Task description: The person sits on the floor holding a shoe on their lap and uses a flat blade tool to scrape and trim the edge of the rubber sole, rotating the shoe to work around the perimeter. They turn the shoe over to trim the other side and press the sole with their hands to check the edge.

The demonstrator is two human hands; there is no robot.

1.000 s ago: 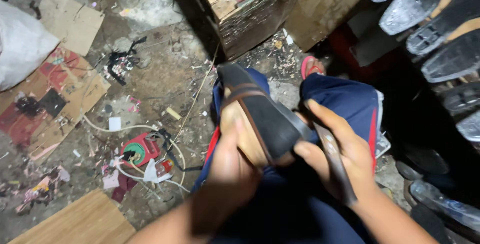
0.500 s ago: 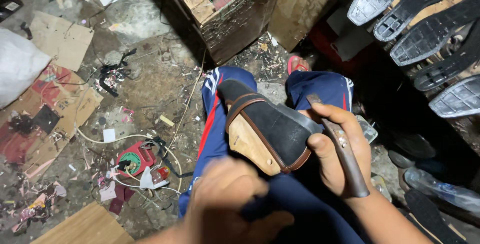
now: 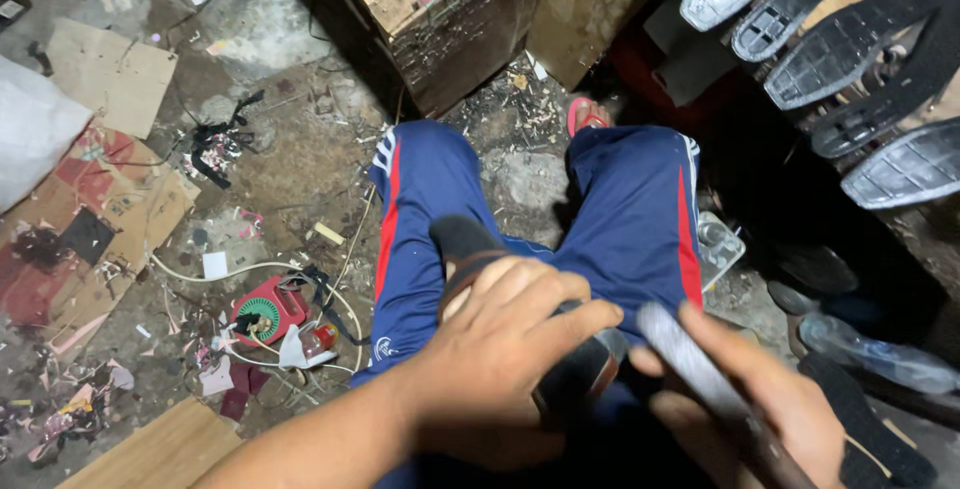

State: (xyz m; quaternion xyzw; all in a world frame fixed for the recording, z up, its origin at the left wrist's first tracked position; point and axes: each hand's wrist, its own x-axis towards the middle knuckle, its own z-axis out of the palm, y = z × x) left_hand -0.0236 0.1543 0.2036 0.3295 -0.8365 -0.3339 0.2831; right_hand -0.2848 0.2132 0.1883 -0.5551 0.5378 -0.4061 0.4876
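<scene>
One head-worn camera looked steeply down, close over the lap; knees pointed toward twelve o'clock, littered floor [image 3: 250,179] at nine, shoe soles [image 3: 840,59] at two.

Dark shoe [image 3: 470,249] on lap; grey file [image 3: 690,364] alongside.

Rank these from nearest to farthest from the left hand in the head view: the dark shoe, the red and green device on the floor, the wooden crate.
1. Dark shoe: under the left hand, on the lap.
2. Red and green device: on the floor, to the left.
3. Wooden crate: far ahead, at the top.
</scene>
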